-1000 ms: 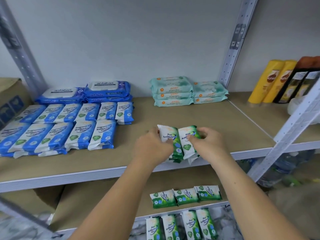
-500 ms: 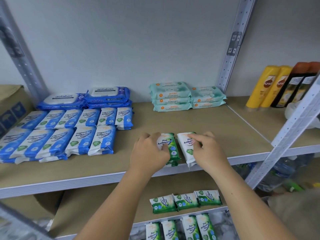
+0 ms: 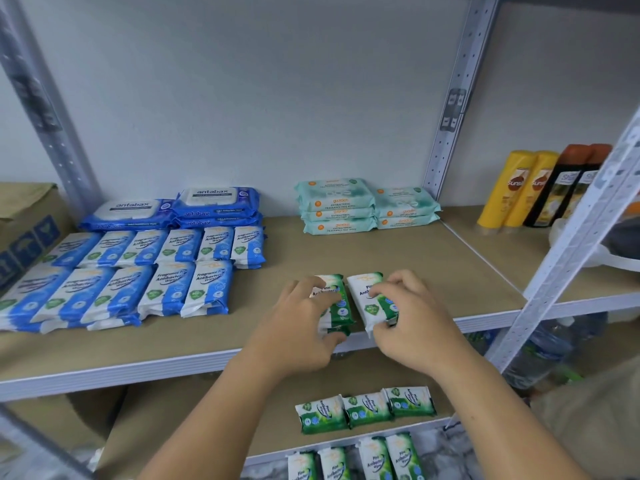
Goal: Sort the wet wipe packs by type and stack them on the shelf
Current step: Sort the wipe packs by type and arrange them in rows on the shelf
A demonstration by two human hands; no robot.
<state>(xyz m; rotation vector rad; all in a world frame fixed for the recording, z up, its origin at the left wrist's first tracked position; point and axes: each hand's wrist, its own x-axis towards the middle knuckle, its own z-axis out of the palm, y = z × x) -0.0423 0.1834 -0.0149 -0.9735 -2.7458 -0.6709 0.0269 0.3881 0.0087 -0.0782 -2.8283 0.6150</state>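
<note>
Left hand [image 3: 298,330], right hand [image 3: 415,327] gripping green packs [image 3: 362,301] at shelf [image 3: 433,268] edge, bare board behind

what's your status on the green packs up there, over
Left hand grips left green pack, right hand grips right green pack. Both on shelf, side by side, near front edge. Nothing blocking.

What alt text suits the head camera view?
A person's left hand and right hand each hold a green wipe pack, the left pack beside the right pack, at the front of the shelf. Blue packs lie in rows at left, pale green packs are stacked behind, more green packs lie below.
</note>
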